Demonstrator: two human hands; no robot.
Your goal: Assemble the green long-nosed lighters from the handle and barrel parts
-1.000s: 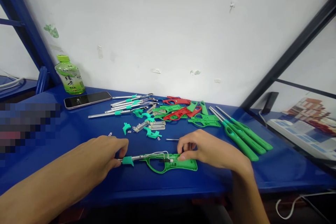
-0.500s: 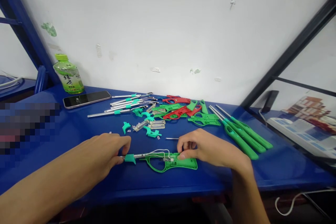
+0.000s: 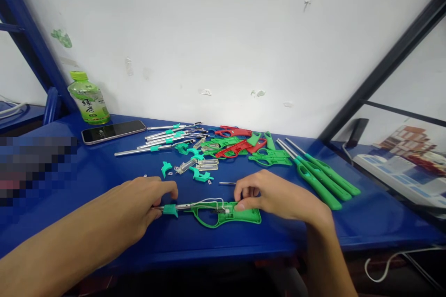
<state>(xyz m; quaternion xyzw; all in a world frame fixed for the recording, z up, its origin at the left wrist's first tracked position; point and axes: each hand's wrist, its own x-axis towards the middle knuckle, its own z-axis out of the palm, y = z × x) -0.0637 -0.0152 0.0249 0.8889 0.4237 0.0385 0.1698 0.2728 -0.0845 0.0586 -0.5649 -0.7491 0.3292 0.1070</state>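
My left hand (image 3: 144,202) grips the metal lighter tube (image 3: 183,207), which carries a teal collar (image 3: 169,210); its index finger is lifted. The tube's inner end meets a green lighter handle half (image 3: 249,216) lying open side up. Thin white wires (image 3: 209,200) loop from the tube to a small white part (image 3: 227,211) in the shell. My right hand (image 3: 258,195) is closed at the shell's upper edge, thumb pressing inside it. A thin metal rod (image 3: 227,184) pokes out beside its curled fingers; whether they hold it, I cannot tell.
Behind my hands lie several lighter tubes (image 3: 162,146), teal parts (image 3: 200,175), clear fuel tanks (image 3: 207,164) and red (image 3: 234,148) and green shells (image 3: 270,158). Assembled green lighters (image 3: 322,181) lie right. A phone (image 3: 113,132) and a bottle (image 3: 88,100) stand left.
My left index finger has lifted away from the tube and straightened a little. The tube and shell keep nearly the same place; the whole view has shifted slightly.
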